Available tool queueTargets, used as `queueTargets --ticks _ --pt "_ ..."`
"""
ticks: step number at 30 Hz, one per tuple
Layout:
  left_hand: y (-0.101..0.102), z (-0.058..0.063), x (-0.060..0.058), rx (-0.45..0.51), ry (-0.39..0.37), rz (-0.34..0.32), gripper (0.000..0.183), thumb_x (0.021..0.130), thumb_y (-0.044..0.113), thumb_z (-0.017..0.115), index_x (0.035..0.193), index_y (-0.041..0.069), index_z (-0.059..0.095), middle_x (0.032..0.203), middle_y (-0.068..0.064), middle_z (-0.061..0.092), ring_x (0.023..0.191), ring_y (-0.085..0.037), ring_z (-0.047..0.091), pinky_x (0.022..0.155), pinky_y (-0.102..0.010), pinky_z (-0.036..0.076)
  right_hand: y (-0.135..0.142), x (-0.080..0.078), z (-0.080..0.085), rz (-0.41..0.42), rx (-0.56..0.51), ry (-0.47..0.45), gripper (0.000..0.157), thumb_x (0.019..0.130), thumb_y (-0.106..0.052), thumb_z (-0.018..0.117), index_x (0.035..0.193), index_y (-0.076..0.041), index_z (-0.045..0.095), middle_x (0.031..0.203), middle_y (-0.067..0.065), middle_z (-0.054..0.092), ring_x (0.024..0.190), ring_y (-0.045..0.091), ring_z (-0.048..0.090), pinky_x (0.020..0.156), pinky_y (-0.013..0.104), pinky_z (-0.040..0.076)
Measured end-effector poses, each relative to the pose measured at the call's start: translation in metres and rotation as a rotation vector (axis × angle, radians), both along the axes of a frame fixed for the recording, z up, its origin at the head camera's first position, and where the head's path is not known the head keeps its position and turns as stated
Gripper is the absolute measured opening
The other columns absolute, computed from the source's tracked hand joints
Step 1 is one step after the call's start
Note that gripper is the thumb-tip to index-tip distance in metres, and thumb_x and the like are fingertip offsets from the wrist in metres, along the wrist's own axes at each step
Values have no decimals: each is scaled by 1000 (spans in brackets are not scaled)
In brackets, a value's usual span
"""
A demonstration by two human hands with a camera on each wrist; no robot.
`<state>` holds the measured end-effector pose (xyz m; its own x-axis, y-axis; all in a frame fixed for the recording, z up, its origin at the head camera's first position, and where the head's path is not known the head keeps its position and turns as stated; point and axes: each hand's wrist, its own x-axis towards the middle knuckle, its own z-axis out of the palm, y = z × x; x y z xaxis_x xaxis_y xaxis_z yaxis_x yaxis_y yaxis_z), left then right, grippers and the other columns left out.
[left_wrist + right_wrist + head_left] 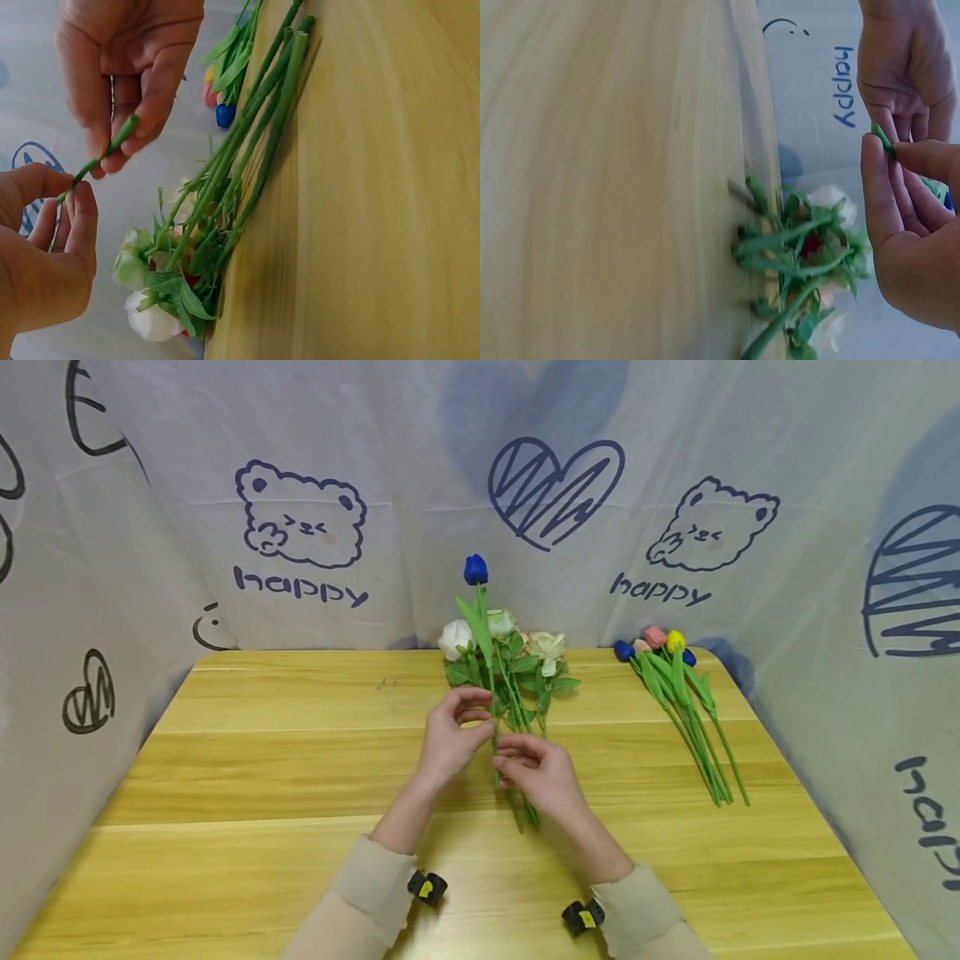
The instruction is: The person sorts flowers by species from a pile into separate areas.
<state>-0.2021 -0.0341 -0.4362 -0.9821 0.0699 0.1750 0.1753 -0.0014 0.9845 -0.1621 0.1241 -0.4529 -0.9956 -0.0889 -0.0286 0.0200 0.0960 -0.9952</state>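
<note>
A single blue tulip (476,570) stands up in front of me, its bloom above the roses, with a long green leaf below it. My left hand (450,739) pinches its stem between thumb and fingers. Lower on the same stem, near the cut end, my right hand (547,777) pinches it too; the right wrist view shows the stem end (883,139) between thumb and finger. Beneath the hands lies a bunch of roses, among them a white rose (456,639) and a cream rose (547,647), stems pointing toward me.
Several tulips (678,681), blue, pink and yellow, lie on the right of the wooden table (262,760). A patterned cloth (427,535) hangs behind the table's far edge and along its sides.
</note>
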Motion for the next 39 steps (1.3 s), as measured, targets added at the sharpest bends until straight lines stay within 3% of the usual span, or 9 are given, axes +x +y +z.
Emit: queueTargets --ticks 2,7,13,22,26,31,39 --pt "2 -2 -2 -18 5 -26 38 90 -9 70 127 -4 64 128 -24 66 113 -39 67 85 -30 61 6 0 -1 3 7 -6 28 95 1 72 123 5 70 109 18 71 89 28 73 73 33 64" --pt "7 -6 -5 -101 18 -71 37 93 1 76 128 0 65 126 -20 68 108 -30 69 83 -35 62 23 -1 -3 12 26 -16 31 96 -1 71 126 7 68 111 19 70 93 34 72 75 33 65" --pt "9 -12 -13 -324 31 -97 37 93 14 80 127 7 67 123 -7 70 112 -30 65 88 -39 60 49 -1 -5 -22 42 -38 34 96 1 70 129 9 65 110 20 69 94 35 72 77 33 64" --pt "5 -20 -26 -598 45 -236 41 92 9 79 131 2 66 126 -11 69 121 -32 60 105 -45 52 111 3 -6 -106 116 -73 37 100 -4 68 134 10 62 111 16 67 89 16 71 81 29 63" --pt "5 -25 -31 -641 43 -279 42 92 6 80 131 2 66 127 -12 68 120 -32 60 106 -45 51 143 4 -8 -139 166 -63 40 100 -5 69 136 11 60 106 8 69 87 11 72 79 30 64" --pt "6 -27 -33 -649 41 -287 40 91 3 79 129 2 68 127 -12 68 119 -32 61 106 -45 51 185 6 -9 -162 244 -72 43 101 -6 68 138 13 58 101 0 71 85 8 72 78 31 64" --pt "9 -28 -34 -663 64 -289 34 91 1 78 124 2 70 125 -14 67 116 -31 61 103 -45 53 241 6 -7 -145 534 -130 44 106 -14 61 139 14 56 115 23 72 78 13 72 70 30 63"
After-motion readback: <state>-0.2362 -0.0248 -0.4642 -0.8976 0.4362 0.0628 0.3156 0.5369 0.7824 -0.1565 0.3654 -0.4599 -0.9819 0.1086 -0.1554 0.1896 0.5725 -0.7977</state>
